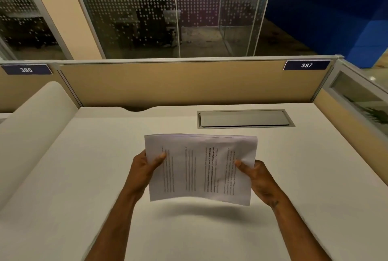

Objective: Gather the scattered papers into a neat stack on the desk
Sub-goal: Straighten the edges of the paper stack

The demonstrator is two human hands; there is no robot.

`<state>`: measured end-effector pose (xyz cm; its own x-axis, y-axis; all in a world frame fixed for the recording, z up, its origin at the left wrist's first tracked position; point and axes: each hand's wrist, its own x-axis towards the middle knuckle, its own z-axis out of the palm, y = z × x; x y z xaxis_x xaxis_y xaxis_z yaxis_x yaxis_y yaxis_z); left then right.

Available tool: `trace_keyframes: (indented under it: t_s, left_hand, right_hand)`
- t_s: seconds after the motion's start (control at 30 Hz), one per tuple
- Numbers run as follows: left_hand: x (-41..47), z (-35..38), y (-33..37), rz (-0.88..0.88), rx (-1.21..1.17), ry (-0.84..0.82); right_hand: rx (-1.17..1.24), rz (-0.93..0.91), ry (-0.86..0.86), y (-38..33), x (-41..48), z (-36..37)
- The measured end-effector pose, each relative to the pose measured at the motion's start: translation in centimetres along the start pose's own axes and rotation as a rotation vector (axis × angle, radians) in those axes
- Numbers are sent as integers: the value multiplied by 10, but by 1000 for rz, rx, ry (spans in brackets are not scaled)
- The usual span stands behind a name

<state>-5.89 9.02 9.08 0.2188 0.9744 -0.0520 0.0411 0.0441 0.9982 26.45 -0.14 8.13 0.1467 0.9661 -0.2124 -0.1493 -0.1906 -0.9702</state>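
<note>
A bundle of white printed papers (200,168) hangs in the air above the middle of the cream desk (84,176), its text lines running sideways. My left hand (142,169) grips its left edge, thumb on top. My right hand (257,174) grips its right edge the same way. The sheets sag a little and throw a soft shadow on the desk below. No loose sheets lie elsewhere on the desk.
A grey metal cable hatch (244,118) is set into the desk at the back right. A tan partition (189,82) with the label 387 closes the back. A rounded cream divider (27,134) stands on the left, a glazed side panel (357,101) on the right.
</note>
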Motion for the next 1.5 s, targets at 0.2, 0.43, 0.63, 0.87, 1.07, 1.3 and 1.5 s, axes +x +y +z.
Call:
trace_keyframes:
  t_s: [0.2,0.43,0.63,0.87,1.07,1.3,1.5]
  left_hand:
    - [0,25,-15,-32,-32,81]
    - [-20,32,-56,-154,-40,105]
    - [-14,40,-64,-161,-35,138]
    - [-8,46,-62,-175,8,181]
    - [13,35,10,-21,272,62]
    - [39,60,116,275,1154,-111]
    - [28,102,130,507,1473,-137]
  right_hand:
    - [-175,-92,128,-1,3,-13]
    - [-156,-30,152,29,1,-21]
    - [-159,-24,160,32,7,-24]
    - [-187,-27,170,27,10,-26]
    - [-257,-58,32,-10,8,-43]
    - [-418,-168,-143,-63,14,8]
    - [-169,-359,82,-56,15,73]
